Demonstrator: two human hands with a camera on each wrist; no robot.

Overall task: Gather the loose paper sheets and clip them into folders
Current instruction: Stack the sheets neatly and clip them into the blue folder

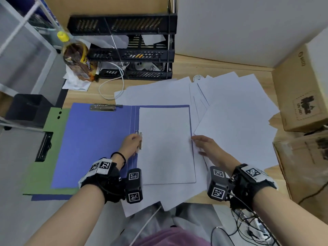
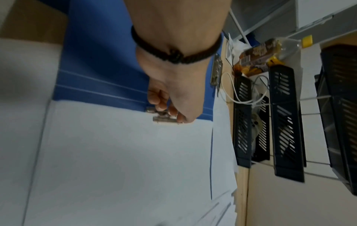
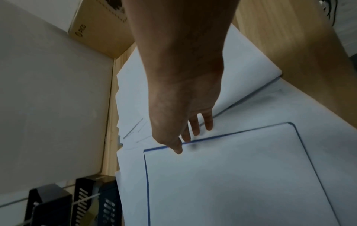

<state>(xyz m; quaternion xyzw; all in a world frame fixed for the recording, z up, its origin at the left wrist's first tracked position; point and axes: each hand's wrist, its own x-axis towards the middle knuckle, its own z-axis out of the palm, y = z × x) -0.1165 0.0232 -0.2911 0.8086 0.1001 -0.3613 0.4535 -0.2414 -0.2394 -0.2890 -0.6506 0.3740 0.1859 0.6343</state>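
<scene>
Risk first: a crooked clamp. Likely if the side clip (image 1: 140,141) snaps down while the sheet (image 1: 166,144) sits skewed or short of the clip's mouth; then caught by a corner only, or missed and left loose. Also possible: creasing at the left edge if pushed hard against the clip; dragging of the loose sheets (image 1: 236,110) underneath, since the folder (image 1: 99,139) overlaps that pile on its right and near sides; a pinched fingertip on release.

Left hand (image 1: 130,143): fingers curled round the side clip at the left edge of the sheet, gripping it. From the wrist view, fingers (image 2: 164,105) bent over the metal (image 2: 164,118); whether the clip is lifted or already down cannot be told.

Right hand (image 1: 206,146): fingers nearly straight, relaxed, holding nothing. Fingertips (image 3: 178,149) touching the right edge of the sheet, where the folder's blue rim shows; seemingly steadying or nudging it left toward the clip.

Sheet lying flat on the right half of the open blue folder, roughly square to it. Second clip (image 1: 103,107) at the far edge of the left half, untouched. More loose sheets fanned out to the right and far right on the desk (image 1: 220,68), some hanging over the near edge. Green folder (image 1: 44,157) partly under the blue one, to the left.
</scene>
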